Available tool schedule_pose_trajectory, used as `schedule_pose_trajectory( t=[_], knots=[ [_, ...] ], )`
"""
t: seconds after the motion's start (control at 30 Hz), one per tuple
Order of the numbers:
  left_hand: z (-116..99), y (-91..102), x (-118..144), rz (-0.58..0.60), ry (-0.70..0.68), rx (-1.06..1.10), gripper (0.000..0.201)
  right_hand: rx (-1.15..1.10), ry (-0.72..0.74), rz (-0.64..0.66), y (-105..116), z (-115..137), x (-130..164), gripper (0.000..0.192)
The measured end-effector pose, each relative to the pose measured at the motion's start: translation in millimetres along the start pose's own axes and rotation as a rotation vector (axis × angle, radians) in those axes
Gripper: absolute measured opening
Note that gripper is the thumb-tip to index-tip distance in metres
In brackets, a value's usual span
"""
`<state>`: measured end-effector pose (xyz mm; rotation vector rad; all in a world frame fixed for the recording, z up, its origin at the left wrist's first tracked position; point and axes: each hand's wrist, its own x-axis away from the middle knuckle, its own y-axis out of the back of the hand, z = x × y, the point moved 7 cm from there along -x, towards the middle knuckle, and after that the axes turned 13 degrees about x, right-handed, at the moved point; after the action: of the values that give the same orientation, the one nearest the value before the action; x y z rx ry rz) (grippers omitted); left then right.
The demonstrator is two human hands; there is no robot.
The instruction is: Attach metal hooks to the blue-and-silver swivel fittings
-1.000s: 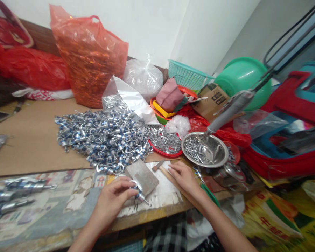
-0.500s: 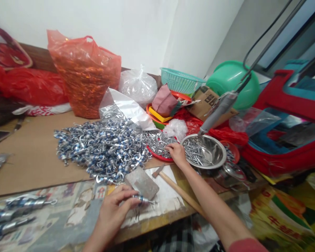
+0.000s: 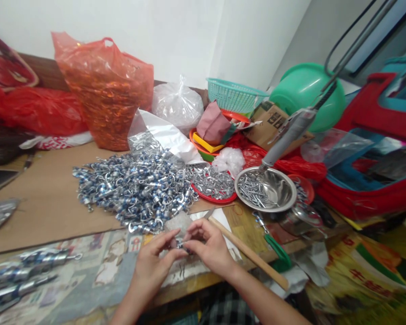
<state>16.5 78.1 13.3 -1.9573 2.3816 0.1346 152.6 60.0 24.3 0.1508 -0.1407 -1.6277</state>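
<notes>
My left hand point(image 3: 157, 259) is closed in a pinch on a small silver-and-blue metal fitting point(image 3: 179, 243), mostly hidden by the fingers. My right hand point(image 3: 211, 248) meets it at the fitting, fingers pinched together; whatever they grip is too small to make out. Just behind both hands lies a grey stone block point(image 3: 178, 222), partly covered by them. A hammer point(image 3: 250, 253) with a wooden handle rests to the right, passing behind my right hand. Farther back spreads a large heap of similar silver-and-blue fittings point(image 3: 135, 189). Beside that, small metal pieces fill a red tray point(image 3: 209, 197).
A steel bowl point(image 3: 284, 207) of metal pins stands at right, below a hanging grey-handled tool point(image 3: 291, 135). Green-handled pliers point(image 3: 279, 253) lie near the table edge. Larger silver-and-blue fittings point(image 3: 27, 271) sit at left. An orange bag point(image 3: 104, 95) stands against the wall.
My right hand has come from the red tray back toward me and joined my left hand at the fitting. My left hand keeps its pinch. The view has shifted slightly.
</notes>
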Motion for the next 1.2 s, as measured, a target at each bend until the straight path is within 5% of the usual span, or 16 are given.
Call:
schedule_pose_trajectory(
  t=[0.17, 0.4, 0.57, 0.73, 0.87, 0.97, 1.1, 1.2],
  knots=[
    [-4.7, -4.5, 0.4, 0.069, 0.003, 0.037, 0.007, 0.121, 0.080, -0.010, 6.7, 2.0, 5.4, 0.024],
    [-12.0, 0.1, 0.2, 0.039, 0.102, 0.071, 0.004, 0.704, 0.840, -0.059, 10.9, 39.9, 39.7, 0.021],
    [-30.8, -4.4, -1.2, 0.155, -0.025, -0.153, 0.012, 0.834, 1.034, -0.090, 10.3, 51.4, 46.6, 0.023],
    [-41.3, -0.1, 0.0, 0.115, -0.098, -0.177, 0.011, 0.678, 0.858, -0.089, 11.1, 48.1, 35.7, 0.023],
    [-21.9, 1.4, 6.1, 0.043, 0.132, 0.008, 0.015, 0.432, 0.585, -0.110, 11.7, 37.0, 29.0, 0.013],
    [-4.6, 0.2, 13.9, -0.032, 0.254, 0.176, 0.039, 0.401, 0.403, -0.113, 12.4, 27.4, 24.9, 0.011],
    [9.8, -4.1, 18.5, -0.042, 0.351, 0.308, 0.052, 0.675, 0.249, 0.066, 21.6, 16.0, -5.5, 0.008],
    [12.9, -9.2, 17.8, 0.006, 0.437, 0.412, 0.062, 1.095, 0.055, -0.164, 70.4, 8.5, -53.5, 0.019]
  ],
)
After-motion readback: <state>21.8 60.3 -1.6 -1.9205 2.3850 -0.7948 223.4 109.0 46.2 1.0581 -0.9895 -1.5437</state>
